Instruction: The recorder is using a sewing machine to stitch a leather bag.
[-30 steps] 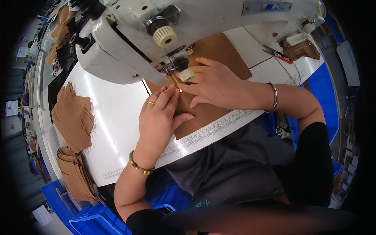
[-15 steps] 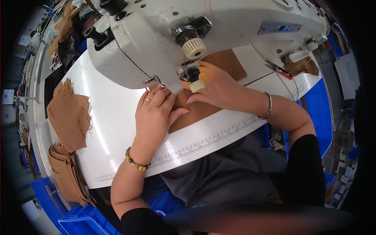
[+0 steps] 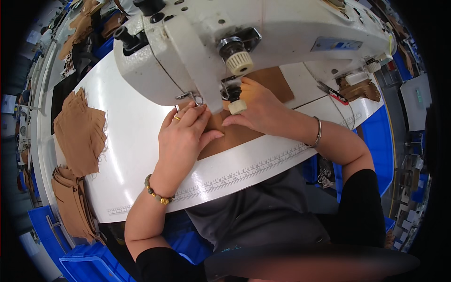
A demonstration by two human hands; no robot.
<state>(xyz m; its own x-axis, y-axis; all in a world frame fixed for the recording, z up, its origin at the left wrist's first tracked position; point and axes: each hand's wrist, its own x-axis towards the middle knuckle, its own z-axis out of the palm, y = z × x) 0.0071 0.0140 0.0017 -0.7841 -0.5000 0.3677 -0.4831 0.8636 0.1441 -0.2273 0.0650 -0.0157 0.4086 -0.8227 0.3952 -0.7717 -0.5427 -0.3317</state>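
A flat brown piece of leather-like material lies on the white sewing table, under the head of a pale sewing machine. On its left part rests my left hand, fingers side by side and bent a little, thumb stretched away from them. My right hand lies over the piece to the right of the needle area, its thumb pointing left toward my other thumb. Both hands press on the material from above. The machine head and its dial hide the needle and some fingertips.
Stacked brown pieces with frayed edges lie at the table's left, and a second stack hangs by the edge. Red-handled thread snips and brown scraps sit at the right. A printed ruler follows the front edge. Blue bins stand below.
The view has shifted and turned slightly, so the machine head appears farther right and the left stacks farther left. Both hands keep nearly the same pose on the brown piece.
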